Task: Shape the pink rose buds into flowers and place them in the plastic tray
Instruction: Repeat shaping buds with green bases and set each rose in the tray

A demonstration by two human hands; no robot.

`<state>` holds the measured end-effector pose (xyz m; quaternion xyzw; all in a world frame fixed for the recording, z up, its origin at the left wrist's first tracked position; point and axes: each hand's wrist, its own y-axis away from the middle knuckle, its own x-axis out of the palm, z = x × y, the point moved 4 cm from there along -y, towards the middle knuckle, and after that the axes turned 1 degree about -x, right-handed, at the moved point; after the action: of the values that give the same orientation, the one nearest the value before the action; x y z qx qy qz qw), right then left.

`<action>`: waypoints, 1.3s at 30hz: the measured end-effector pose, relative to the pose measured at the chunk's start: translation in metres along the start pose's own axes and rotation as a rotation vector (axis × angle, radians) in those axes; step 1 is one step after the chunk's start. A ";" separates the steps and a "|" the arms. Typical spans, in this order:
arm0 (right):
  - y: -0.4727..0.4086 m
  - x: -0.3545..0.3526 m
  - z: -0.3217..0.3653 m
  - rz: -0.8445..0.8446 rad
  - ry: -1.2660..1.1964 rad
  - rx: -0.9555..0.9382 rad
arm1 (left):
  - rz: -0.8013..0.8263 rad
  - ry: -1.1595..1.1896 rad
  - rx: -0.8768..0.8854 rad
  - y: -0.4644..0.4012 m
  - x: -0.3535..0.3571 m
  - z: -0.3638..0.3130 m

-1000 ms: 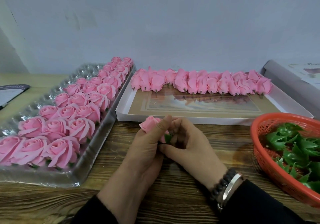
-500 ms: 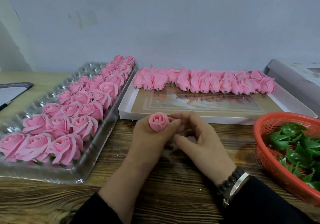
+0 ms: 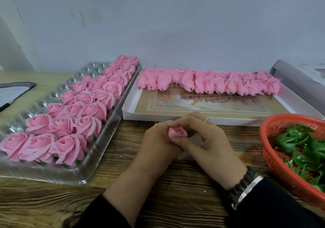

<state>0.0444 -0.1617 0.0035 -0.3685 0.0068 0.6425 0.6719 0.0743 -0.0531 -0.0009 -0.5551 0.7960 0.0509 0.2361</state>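
Hands are closing around a single pink rose bud point(image 3: 177, 133) just above the wooden counter point(image 3: 175, 189), and from my remote seat I am reading this as the shaping step. The left hand point(image 3: 158, 145) is cupping the bud from below and the side, fingers curled round it, likely to keep its base steady. The right hand point(image 3: 204, 139) is curling over the top, thumb pressing at the near petal edge, which I judge is for working the petals outward.

The plastic tray point(image 3: 98, 159) is lying to the left, well within reach, its near rows filled with finished flowers point(image 3: 68, 148) sitting face up in their cups; the far-left cups are showing bare plastic, so room is remaining. The unshaped buds point(image 3: 209, 83) are lining the back of a white box point(image 3: 175, 117), stems toward me, presumably for easy picking. A red basket point(image 3: 270, 157) of green leaf pieces point(image 3: 302, 145) is waiting at the right
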 end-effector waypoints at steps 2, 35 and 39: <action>-0.001 -0.006 -0.002 -0.006 -0.020 0.006 | 0.014 0.054 -0.028 -0.001 0.000 0.003; -0.004 0.013 0.022 -0.203 -0.114 0.032 | 0.101 0.230 0.172 0.001 0.020 0.000; -0.004 0.015 0.017 -0.171 -0.062 0.066 | 0.115 0.559 0.086 0.000 0.024 0.002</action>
<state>0.0428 -0.1398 0.0106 -0.3255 -0.0243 0.5935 0.7357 0.0685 -0.0730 -0.0133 -0.4909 0.8618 -0.1247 0.0277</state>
